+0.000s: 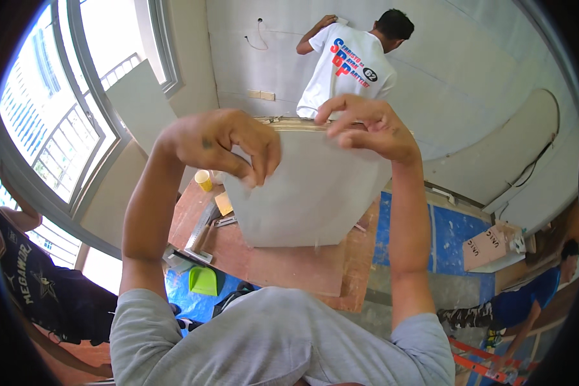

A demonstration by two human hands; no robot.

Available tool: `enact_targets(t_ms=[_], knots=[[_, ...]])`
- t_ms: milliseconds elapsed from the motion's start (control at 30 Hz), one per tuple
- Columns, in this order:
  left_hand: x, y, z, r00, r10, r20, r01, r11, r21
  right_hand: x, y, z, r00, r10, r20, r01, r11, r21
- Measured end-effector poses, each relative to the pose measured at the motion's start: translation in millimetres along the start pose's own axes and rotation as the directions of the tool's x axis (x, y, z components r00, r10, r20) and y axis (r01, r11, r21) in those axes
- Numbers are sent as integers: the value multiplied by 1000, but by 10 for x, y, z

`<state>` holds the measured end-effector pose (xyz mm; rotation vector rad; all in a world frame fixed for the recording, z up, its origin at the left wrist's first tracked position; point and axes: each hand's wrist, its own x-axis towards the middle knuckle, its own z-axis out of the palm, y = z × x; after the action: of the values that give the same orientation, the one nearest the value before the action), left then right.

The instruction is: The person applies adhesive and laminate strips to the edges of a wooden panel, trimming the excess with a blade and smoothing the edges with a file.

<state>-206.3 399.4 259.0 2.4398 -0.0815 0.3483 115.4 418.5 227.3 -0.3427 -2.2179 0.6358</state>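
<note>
In front of me a pale grey board [302,199] stands over a reddish-brown wooden table, with a rough, broken-looking strip along its far edge. My left hand [228,145] is over the board's left part, its fingers curled down and the fingertips close to the thumb. Whatever they may pinch is hidden. At the far right corner of the board is my right hand [370,125], slightly blurred, its fingers bent but apart from the thumb. Nothing shows between those fingers, and I cannot tell whether they touch the edge.
On the wooden table [238,248] are a yellow cup [203,180] and a metal square [199,248]. A green dustpan [202,281] lies lower left. Ahead, a person in a white shirt [350,67] works at the wall. Other people are at both sides; a cardboard box [489,248] stands right.
</note>
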Motion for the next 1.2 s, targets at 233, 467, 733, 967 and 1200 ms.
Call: enact_targets(t_ms=[233, 467, 733, 967, 1200], knots=[[179, -86, 329, 577, -333, -745, 695, 680, 234, 264, -45, 375, 889, 421, -179, -455, 856, -246], [243, -185, 272, 445, -455, -772, 770, 634, 70, 359, 132, 353, 912, 339, -229, -397, 869, -295], [-44, -359, 386, -34, -148, -988, 270, 951, -151, 168, 262, 319, 847, 200, -492, -3, 928, 372], [-915, 111, 787, 479, -170, -861, 583, 795, 167, 213, 146, 405, 943, 129, -306, -212, 943, -257], [-123, 278, 860, 148, -157, -976, 841, 540, 41, 437, -151, 196, 844, 522, 123, -507, 851, -134]])
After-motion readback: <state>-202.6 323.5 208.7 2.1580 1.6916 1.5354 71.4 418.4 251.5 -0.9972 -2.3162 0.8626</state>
